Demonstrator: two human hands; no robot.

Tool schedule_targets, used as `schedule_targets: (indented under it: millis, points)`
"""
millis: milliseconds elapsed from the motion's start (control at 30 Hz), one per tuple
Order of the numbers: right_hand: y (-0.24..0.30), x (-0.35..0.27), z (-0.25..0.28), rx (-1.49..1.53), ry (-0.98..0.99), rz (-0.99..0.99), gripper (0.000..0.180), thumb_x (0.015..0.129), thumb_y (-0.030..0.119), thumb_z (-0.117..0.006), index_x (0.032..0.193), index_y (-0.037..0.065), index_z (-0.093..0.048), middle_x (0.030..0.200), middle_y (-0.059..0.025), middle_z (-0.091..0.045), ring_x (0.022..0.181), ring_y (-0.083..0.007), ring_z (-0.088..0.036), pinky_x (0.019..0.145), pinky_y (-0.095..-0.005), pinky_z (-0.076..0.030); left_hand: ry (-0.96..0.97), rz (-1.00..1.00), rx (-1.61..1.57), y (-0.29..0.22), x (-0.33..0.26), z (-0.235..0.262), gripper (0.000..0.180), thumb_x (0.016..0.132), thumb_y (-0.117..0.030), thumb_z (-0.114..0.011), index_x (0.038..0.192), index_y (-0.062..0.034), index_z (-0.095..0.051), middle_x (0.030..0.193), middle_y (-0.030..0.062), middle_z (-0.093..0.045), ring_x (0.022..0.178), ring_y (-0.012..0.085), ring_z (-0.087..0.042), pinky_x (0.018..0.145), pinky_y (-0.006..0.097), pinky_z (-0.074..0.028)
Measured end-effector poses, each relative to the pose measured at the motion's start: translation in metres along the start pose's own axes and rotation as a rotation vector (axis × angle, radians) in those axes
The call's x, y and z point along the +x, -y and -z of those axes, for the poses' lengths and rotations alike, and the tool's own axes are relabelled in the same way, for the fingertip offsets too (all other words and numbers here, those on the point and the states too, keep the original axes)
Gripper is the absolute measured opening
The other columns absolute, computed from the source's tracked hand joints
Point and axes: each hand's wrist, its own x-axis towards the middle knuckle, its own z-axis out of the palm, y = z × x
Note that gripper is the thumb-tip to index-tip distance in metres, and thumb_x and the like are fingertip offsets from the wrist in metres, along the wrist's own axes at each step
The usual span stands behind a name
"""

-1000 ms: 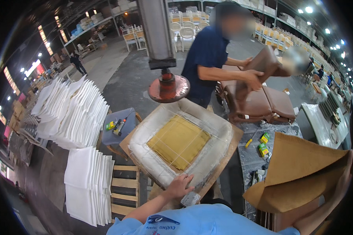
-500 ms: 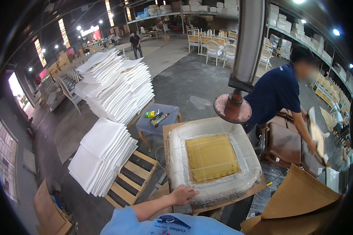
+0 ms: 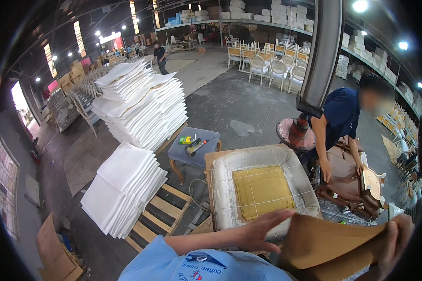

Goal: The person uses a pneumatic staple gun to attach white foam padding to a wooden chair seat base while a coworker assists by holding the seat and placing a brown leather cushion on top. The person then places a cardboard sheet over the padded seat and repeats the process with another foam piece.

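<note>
A stiff, bent brown sheet (image 3: 330, 239), like cardboard or thin board, tilts up at the lower right. My right hand (image 3: 396, 243) grips its right edge, with the fingers partly out of sharp view. Close to the sheet's left end, my left hand (image 3: 260, 232) is stretched out with thumb and fingers apart; I cannot tell whether it touches the sheet. Just beyond that hand lies a square mould-like block (image 3: 222, 187) with a thick white padded rim. A yellow cushion-like panel (image 3: 262, 192) fills its middle, crossed by thin strings.
A press post with a round plate (image 3: 296, 134) hangs behind the block. At right a co-worker (image 3: 337, 112) bends over brown upholstered pieces (image 3: 342, 175). Left stand white sheet stacks (image 3: 122, 192), a wooden pallet (image 3: 162, 210) and a grey stool (image 3: 192, 152) holding tools.
My left hand has left the block's near rim and moved right toward the brown sheet. My right hand has come into view gripping the sheet, which is now shifted. The co-worker has changed posture.
</note>
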Motion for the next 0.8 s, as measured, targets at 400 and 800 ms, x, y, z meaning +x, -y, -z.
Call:
schedule_targets:
  millis: [400, 800]
  points:
    - [0.046, 0.029, -0.035, 0.111, 0.015, 0.256, 0.031, 0.091, 0.034, -0.082, 0.088, 0.005, -0.073, 0.089, -0.0067, -0.071, 0.096, -0.0286, -0.061, 0.090, -0.0406, -0.045, -0.052, 0.396, -0.419, 0.020, -0.041, 0.028, 0.033, 0.098, -0.016, -0.085, 0.128, -0.0042, -0.075, 0.121, 0.0066, -0.076, 0.110, 0.0184, -0.072, 0.100, 0.036, -0.056]
    - [-0.028, -0.023, -0.044, 0.194, 0.677, 0.186, 0.032, 0.065, 0.002, -0.073, 0.097, 0.004, -0.077, 0.084, -0.0122, -0.068, 0.081, -0.0340, -0.070, 0.074, -0.0429, -0.054, -0.347, -0.342, -0.243, -0.114, -0.050, 0.150, 0.015, 0.103, -0.012, -0.074, 0.100, 0.0018, -0.072, 0.098, 0.0211, -0.074, 0.088, 0.0409, -0.079, 0.086, 0.055, -0.067]
